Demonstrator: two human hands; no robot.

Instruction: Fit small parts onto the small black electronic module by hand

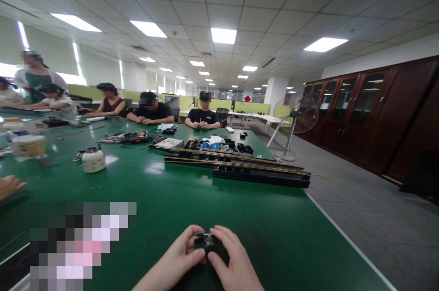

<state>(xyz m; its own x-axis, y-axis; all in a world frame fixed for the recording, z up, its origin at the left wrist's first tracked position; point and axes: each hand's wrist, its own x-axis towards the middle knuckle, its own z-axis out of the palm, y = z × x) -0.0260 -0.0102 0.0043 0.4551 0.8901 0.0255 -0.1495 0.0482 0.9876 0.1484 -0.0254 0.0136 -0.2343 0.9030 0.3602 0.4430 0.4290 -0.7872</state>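
Note:
Low in the head view, a small black part [207, 241] is held between my two hands, just above the green table. It is dark and partly hidden by fingers, and I cannot make out its exact kind. My left hand [183, 254] grips its left side, thumb in front and fingers behind. On the other side, my right hand [230, 254] closes round it with the thumb near and the fingers curled over the top.
Long black rails with thin brass-coloured rods [260, 176] lie across the green table [164, 208]. Beyond them are black trays [245, 148] and tools [130, 137]. A white jar [93, 160] stands left. Another person's hand [11, 186] rests at the left edge. Several people sit opposite.

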